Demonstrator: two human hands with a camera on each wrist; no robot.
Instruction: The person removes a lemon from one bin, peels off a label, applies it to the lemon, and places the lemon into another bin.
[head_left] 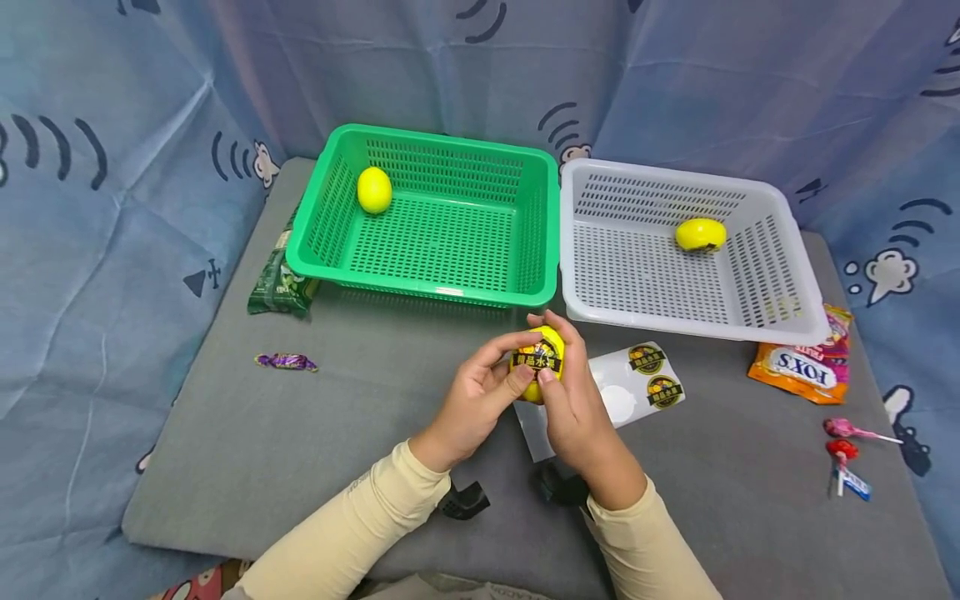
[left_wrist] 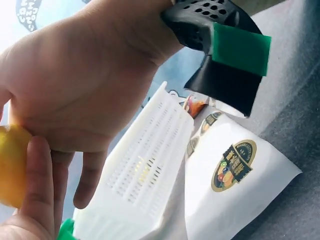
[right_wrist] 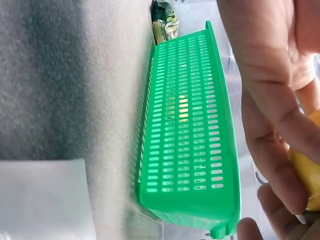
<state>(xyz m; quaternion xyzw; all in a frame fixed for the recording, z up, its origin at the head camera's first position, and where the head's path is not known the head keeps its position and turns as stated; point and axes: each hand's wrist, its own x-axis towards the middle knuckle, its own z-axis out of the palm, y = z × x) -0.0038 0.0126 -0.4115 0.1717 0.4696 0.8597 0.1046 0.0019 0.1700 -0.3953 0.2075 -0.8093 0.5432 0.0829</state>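
Note:
Both hands hold a yellow lemon (head_left: pixel 557 340) between them, in front of the two baskets. A black round label (head_left: pixel 537 358) with gold print is on its upper face. My left hand (head_left: pixel 476 400) grips it from the left, thumb at the label's lower edge. From the other side my right hand (head_left: pixel 579 408) curls its fingers round it, its thumb also low on the label. Beneath the right hand lies a white sticker sheet (head_left: pixel 621 404) bearing matching labels. In the left wrist view, the lemon (left_wrist: pixel 12 167) shows partly at the left edge.
A green basket (head_left: pixel 420 290) holds a lemon (head_left: pixel 374 190); the white basket (head_left: pixel 675 327) beside it holds a lemon (head_left: pixel 701 234) with a dark patch. Green packet (head_left: pixel 281 287) and purple candy (head_left: pixel 287 361) lie left; an orange candy bag (head_left: pixel 802 367) and lollipops (head_left: pixel 842 451) right.

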